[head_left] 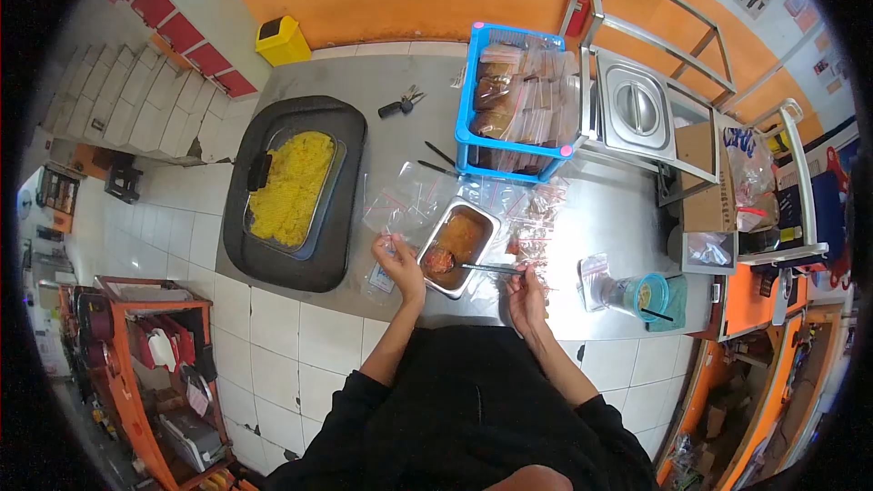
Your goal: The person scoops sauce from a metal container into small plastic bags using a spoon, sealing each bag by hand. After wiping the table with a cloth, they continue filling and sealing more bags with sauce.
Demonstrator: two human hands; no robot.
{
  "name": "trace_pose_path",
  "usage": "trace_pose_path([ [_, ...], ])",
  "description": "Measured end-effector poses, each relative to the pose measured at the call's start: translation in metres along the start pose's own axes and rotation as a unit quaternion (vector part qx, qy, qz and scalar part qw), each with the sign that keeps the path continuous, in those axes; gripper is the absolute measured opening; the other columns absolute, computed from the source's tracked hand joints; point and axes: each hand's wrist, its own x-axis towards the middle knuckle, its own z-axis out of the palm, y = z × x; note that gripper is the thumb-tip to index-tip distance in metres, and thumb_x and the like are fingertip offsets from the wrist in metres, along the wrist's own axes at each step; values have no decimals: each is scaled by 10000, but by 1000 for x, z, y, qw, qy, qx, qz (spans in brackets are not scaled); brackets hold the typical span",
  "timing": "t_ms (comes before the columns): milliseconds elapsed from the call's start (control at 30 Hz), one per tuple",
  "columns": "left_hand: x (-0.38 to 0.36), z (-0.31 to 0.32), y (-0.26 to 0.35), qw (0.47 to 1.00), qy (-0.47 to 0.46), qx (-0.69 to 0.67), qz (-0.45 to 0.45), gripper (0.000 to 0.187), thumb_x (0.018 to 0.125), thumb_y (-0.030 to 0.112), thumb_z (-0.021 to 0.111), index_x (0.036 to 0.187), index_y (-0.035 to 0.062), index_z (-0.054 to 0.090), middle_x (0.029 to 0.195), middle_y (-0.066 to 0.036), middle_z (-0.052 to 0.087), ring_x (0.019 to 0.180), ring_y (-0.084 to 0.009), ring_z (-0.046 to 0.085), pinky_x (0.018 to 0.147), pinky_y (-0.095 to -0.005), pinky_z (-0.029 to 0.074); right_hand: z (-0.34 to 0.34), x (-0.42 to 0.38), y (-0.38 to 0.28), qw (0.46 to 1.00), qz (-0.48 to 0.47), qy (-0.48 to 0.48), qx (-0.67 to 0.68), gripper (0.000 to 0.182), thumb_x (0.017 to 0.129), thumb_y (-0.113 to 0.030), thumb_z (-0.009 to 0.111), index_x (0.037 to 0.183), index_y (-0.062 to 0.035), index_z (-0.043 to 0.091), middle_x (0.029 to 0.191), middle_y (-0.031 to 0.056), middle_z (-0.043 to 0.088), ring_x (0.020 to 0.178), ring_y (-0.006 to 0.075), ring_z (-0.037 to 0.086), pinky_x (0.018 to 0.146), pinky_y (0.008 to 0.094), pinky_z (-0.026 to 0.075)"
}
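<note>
My right hand [526, 302] is closed round the handle of a ladle [491, 267]. The ladle's bowl holds reddish sauce and sits at the left side of a steel food pan [492, 235] of brown-orange sauce. To the left of the pan, my left hand [400, 265] pinches the edge of a clear plastic bag [389, 215]. More clear bags [423, 184] lie flat just beyond it. Several small filled sachets [532, 241] lie to the right of the pan.
A blue crate [466, 118] of filled bags stands behind the pan. At left, a black tray [341, 255] bears a container of yellow rice [291, 189]. Tongs [400, 105], a steel lidded pan [635, 109] and a blue-rimmed tub [637, 295] are around the table [609, 205].
</note>
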Motion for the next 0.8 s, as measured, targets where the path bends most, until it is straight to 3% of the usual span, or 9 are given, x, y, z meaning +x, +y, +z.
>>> trace_pose_path([
  [300, 8, -16, -23, 993, 6, 101, 52, 223, 943, 228, 516, 1030, 44, 424, 943, -54, 443, 628, -95, 453, 512, -233, 404, -8, 4, 4, 1000, -3, 2, -7, 239, 965, -286, 460, 892, -75, 544, 713, 1, 485, 643, 96, 433, 612, 235, 365],
  [367, 10, -20, 0, 998, 6, 44, -46, 218, 942, 193, 508, 1031, 11, 428, 1060, -112, 423, 814, -170, 520, 560, -247, 462, -10, 6, 3, 1000, 4, -13, -6, 233, 960, -279, 472, 879, -80, 560, 714, 5, 515, 651, 100, 459, 631, 240, 380],
  [467, 21, -37, -2, 996, 37, 83, 12, 219, 939, 202, 515, 1035, 25, 431, 1038, -102, 443, 767, -161, 535, 544, -239, 470, -1, -1, 4, 999, -6, 28, -16, 250, 958, -296, 474, 877, -72, 553, 708, 9, 504, 647, 107, 443, 624, 242, 367],
  [567, 25, -52, 11, 997, 30, 37, -58, 223, 938, 212, 516, 1042, 38, 425, 1008, -92, 467, 687, -146, 541, 515, -232, 475, 9, -10, 6, 996, -62, 5, -58, 272, 961, -309, 467, 874, -63, 544, 704, 8, 491, 649, 104, 433, 621, 245, 361],
  [633, 22, -53, 16, 998, 22, 29, -57, 228, 939, 219, 514, 1044, 39, 419, 992, -85, 473, 672, -146, 559, 496, -229, 473, 19, -17, 8, 984, -118, -46, -123, 307, 976, -313, 434, 894, -40, 548, 685, 2, 456, 647, 92, 411, 593, 229, 344],
  [800, 18, -57, 12, 998, -21, 27, -60, 282, 947, 295, 494, 1097, 88, 374, 982, -67, 476, 715, -172, 617, 458, -230, 452, 29, -22, 11, 956, -184, -60, -219, 348, 983, -312, 417, 869, -18, 566, 677, -4, 458, 640, 80, 410, 592, 224, 332],
])
